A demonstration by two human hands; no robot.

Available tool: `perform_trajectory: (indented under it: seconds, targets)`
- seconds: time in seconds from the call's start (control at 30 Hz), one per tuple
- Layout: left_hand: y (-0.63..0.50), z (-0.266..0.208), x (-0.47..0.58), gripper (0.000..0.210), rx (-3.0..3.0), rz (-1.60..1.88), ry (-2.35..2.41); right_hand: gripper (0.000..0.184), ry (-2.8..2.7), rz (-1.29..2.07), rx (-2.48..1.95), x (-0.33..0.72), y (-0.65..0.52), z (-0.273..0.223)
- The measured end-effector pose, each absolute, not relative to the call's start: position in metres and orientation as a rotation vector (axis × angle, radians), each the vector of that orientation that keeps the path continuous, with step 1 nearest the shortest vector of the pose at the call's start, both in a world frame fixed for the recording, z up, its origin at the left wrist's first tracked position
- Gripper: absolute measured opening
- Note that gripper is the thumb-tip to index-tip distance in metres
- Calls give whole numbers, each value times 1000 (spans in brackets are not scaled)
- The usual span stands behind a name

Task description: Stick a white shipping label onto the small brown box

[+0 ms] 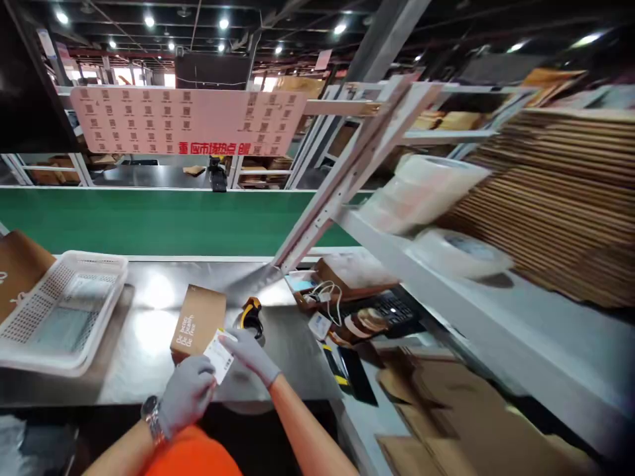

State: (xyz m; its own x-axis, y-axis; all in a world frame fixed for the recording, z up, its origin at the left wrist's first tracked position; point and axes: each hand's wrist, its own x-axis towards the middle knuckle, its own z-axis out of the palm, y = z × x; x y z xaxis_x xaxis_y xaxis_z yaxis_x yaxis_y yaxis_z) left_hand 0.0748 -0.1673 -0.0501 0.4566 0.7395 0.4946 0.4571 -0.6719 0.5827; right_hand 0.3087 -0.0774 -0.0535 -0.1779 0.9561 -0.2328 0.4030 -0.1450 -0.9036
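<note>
Label pinched between both gloved hands, left, right; brown box beside; white basket holds flat packet.

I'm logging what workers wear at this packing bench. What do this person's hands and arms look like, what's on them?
Both hands wear thin, light grey knit gloves that cover the fingers and end at the wrists: left hand, right hand. A wristwatch with a metal band sits on the left wrist. The forearms are bare, no sleeves reach them. An orange garment shows at the bottom edge.
</note>
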Motion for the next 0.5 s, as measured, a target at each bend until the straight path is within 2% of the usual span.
perform_trajectory:
  seconds: [0.23,0.5]
  targets:
    - [-118,-75,41,20,2454,1111,1042,30,-2009,901,-1707,284,-31,-49]
    - [-101,-97,49,17,2537,881,1212,22,-2163,743,-1512,289,5,-73]
